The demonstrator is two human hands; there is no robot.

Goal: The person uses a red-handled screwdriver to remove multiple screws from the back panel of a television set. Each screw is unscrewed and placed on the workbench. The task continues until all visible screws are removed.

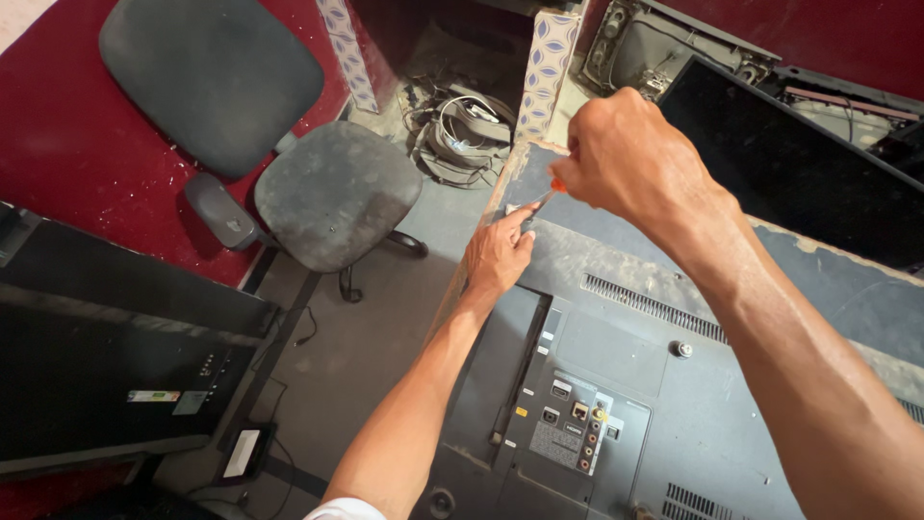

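Right hand (626, 154) is gripping an orange-handled screwdriver (544, 197) just past the far edge of the flat TV back panel (616, 385), left hand (500, 252) pinching at its tip there.

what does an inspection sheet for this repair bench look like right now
surface: worn grey workbench with chipped edges, dusty.
job's things: television lying face down, back cover and port panel up; orange-handled screwdriver with its tip at the set's top corner.
clutter: a black screen panel and an opened television shell leaning behind the bench.
hands: right hand gripping the screwdriver; left hand resting on the set's corner beside the tip.
cables: tangled coil of cables on the floor under the bench; thin lead by a small black box.
surroundings: dusty office chair, red wall, another black television at left.
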